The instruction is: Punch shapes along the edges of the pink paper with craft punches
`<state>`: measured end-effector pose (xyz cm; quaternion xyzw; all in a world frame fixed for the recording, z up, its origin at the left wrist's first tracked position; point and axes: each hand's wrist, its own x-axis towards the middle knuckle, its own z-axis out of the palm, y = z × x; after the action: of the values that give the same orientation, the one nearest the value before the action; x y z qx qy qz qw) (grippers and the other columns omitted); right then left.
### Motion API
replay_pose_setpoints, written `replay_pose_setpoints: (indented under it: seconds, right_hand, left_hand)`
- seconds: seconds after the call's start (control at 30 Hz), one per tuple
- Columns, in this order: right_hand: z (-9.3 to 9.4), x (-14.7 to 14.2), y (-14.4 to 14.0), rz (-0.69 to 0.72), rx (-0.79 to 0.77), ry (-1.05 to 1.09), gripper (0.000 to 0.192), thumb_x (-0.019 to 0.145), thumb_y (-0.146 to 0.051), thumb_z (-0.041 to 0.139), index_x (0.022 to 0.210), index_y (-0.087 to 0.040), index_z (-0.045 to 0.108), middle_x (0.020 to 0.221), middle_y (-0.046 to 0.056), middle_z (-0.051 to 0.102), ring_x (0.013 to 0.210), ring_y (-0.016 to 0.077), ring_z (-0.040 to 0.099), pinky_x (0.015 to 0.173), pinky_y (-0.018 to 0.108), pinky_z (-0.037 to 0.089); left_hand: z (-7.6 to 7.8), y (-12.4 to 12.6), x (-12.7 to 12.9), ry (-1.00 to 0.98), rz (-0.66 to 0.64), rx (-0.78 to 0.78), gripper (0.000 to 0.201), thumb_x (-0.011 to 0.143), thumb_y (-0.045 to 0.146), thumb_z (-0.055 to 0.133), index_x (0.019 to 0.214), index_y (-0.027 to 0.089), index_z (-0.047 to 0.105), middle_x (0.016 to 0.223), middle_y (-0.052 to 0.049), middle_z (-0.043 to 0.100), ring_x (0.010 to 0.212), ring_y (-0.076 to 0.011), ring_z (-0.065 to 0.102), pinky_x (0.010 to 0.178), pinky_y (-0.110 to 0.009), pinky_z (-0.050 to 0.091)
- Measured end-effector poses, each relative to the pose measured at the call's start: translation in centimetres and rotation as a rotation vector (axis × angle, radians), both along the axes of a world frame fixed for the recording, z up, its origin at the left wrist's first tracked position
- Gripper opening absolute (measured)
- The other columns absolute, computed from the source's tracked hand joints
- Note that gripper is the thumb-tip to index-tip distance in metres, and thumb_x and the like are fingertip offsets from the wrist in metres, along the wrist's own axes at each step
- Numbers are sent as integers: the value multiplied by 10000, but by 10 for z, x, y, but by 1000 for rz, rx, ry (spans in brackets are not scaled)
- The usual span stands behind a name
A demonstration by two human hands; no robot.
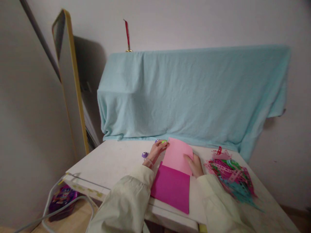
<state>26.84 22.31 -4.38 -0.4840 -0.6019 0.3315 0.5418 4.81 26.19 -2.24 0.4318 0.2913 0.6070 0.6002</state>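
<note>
Left hand (156,151) grip pinches the small green paper punch (164,141) at the far-left corner of the light pink rectangular paper sheet (177,156), which runs lengthwise away from the person, while the right hand (196,165) lies released, flat on its near-right edge.

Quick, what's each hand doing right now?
Left hand: fingers closed on a small green punch at the light pink paper's edge.
Right hand: open, resting flat on the light pink paper.

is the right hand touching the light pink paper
Touching. The head view shows the right hand lying flat on the right edge of the light pink paper, fingers overlapping the sheet with no gap.
</note>
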Motion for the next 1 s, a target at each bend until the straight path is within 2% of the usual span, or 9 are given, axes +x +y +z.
replay_pose_setpoints:
  seconds: [0.53, 0.77, 1.0]
  right_hand:
    - [3, -1, -2, -11, -19, 16, 397, 788, -423, 586, 1066, -153, 670, 1051, 98, 707, 974, 283, 649, 785, 339, 528]
    - [9, -4, -6, -33, -24, 29, 401, 756, -451, 599, 1025, -168, 686, 1000, 91, 720, 951, 293, 654, 768, 347, 537]
    - [6, -3, -5, -39, -30, 35, 388, 769, -441, 584, 1028, -169, 681, 988, 91, 719, 941, 286, 651, 784, 356, 529]
  left_hand:
    - [0, -2, 1, 12, 5, -23, 324, 703, 397, 755, 899, 149, 686, 954, -90, 672, 869, -175, 612, 831, -300, 448]
    - [2, -3, 1, 1, -2, -27, 352, 672, 427, 773, 872, 149, 693, 943, -95, 682, 870, -189, 626, 859, -332, 445]
    - [0, -2, 1, 8, -3, -9, 359, 684, 430, 762, 891, 145, 692, 952, -96, 687, 868, -186, 625, 836, -318, 449]
